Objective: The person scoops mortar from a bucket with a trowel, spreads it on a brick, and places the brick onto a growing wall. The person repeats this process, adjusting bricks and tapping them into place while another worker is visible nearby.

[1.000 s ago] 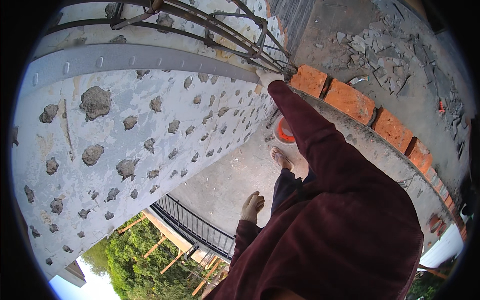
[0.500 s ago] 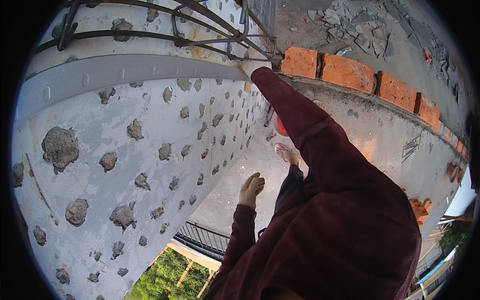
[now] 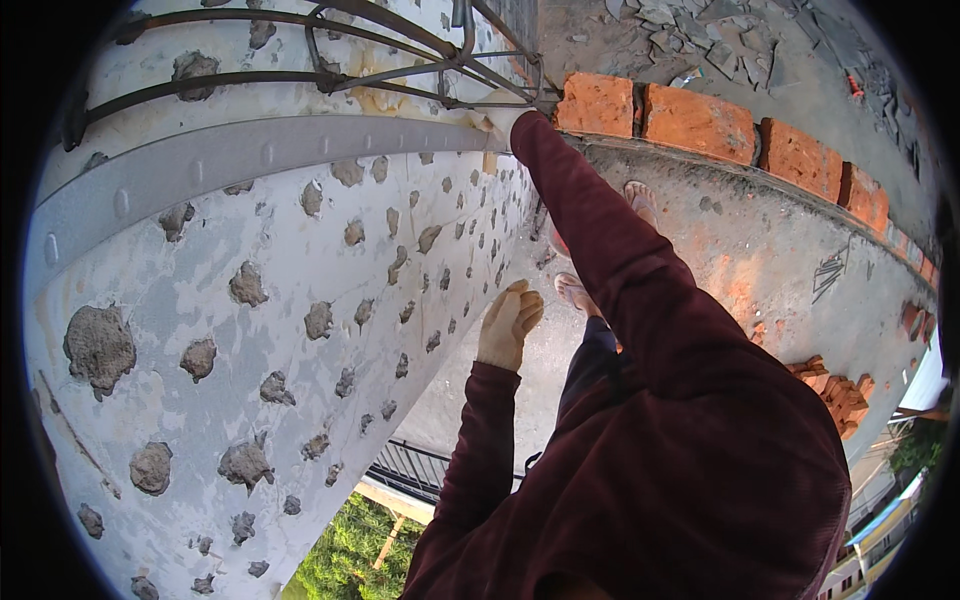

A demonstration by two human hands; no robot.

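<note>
My right arm, in a dark maroon sleeve, reaches up to the far end of a long grey metal strip (image 3: 230,165) with oval dimples along it. My gloved right hand (image 3: 503,118) appears closed over that end, just below a rebar frame (image 3: 400,75); its fingers show only in part. The strip runs along the pale wall (image 3: 290,240), which is dotted with rough grey mortar dabs. In a cream glove, my left hand (image 3: 508,325) hangs in the air beside the wall's lower part. Its fingers are loosely curled, and it holds nothing.
A row of orange bricks (image 3: 700,125) tops a low wall at the right. Beyond it lies broken slab rubble (image 3: 700,40). More bricks (image 3: 835,390) are piled at right. Below are my sandalled feet (image 3: 575,292), the concrete floor and a black railing (image 3: 408,470).
My left hand has risen toward the wall and its palm has turned more into view. My right hand stays at the strip's end. The view has shifted slightly.
</note>
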